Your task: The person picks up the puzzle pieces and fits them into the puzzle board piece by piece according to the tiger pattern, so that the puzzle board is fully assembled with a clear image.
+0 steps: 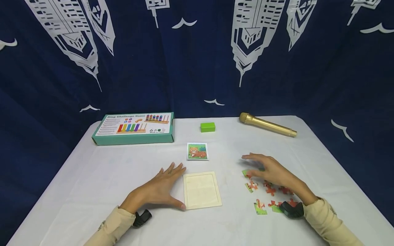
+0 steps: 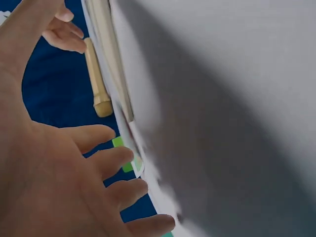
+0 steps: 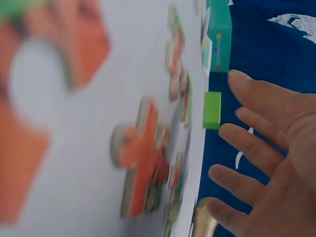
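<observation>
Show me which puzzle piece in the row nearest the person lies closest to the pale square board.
The puzzle piece at that row's left end, with green along its bottom, lies closest to the pale square board; the row's other pieces lie farther right.

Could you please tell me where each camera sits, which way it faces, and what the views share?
Head: worn on the head, looking forward and down at the table, board and puzzle pieces; the left hand, right hand and sleeves show.
Left wrist: on that wrist, looking low across the table toward the microphone; the left hand and part of the right hand show.
Right wrist: on that wrist, looking over the puzzle pieces toward the green block; only the right hand shows.
Shared: both wrist views show the microphone and green block.
</observation>
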A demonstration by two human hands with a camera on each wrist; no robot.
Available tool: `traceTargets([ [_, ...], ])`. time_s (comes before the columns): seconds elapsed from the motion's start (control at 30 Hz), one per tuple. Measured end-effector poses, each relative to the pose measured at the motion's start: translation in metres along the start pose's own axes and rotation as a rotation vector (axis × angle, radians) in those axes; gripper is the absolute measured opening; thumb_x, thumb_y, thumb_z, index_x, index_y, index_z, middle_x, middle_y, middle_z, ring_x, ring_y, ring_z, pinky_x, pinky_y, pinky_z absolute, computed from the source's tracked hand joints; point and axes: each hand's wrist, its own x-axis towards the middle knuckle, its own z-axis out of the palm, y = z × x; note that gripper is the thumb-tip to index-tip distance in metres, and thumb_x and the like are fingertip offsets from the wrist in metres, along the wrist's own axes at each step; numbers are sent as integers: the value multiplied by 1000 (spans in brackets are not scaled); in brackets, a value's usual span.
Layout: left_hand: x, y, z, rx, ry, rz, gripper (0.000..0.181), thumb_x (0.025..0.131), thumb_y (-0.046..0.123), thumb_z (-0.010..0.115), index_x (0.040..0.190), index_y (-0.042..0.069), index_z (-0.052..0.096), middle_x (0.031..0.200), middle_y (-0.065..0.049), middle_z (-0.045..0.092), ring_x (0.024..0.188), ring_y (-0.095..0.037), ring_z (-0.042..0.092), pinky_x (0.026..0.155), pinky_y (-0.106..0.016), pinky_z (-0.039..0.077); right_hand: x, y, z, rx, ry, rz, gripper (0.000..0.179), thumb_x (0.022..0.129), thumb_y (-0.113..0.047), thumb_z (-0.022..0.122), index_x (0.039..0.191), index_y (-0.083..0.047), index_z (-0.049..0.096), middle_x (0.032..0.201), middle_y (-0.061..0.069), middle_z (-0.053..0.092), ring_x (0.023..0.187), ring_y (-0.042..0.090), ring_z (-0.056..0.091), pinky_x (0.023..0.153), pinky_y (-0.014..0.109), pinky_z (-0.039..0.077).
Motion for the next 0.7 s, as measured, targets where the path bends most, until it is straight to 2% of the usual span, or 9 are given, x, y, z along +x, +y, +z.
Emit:
traceTargets([
  [0.13, 1, -1, 4, -2, -28, -13, 121, 60, 67, 78, 153, 12, 25, 160, -6, 14, 148, -28, 4, 116, -54, 9, 2, 5, 0, -14, -47, 18, 55, 81, -26, 77, 131, -9, 59, 139, 15, 52, 136, 43, 34, 106, 60, 30],
  [0.37, 1, -1, 5, 4, -39, -9, 121, 61, 66, 78, 152, 7, 25, 160, -11, 12, 147, -31, 3, 116, -54, 9, 2, 9, 0, -59, -100, 37, 49, 78, -27, 79, 121, -8, 65, 140, 16, 50, 136, 47, 31, 107, 62, 27],
  [0.7, 5, -1, 8, 16, -38, -30, 118, 60, 64, 80, 151, 7, 29, 159, -15, 12, 147, -35, 2, 116, -56, 7, 5, 11, 1, -68, -97, 16, 27, 80, -20, 77, 105, -15, 68, 140, 19, 50, 135, 49, 31, 107, 64, 24],
])
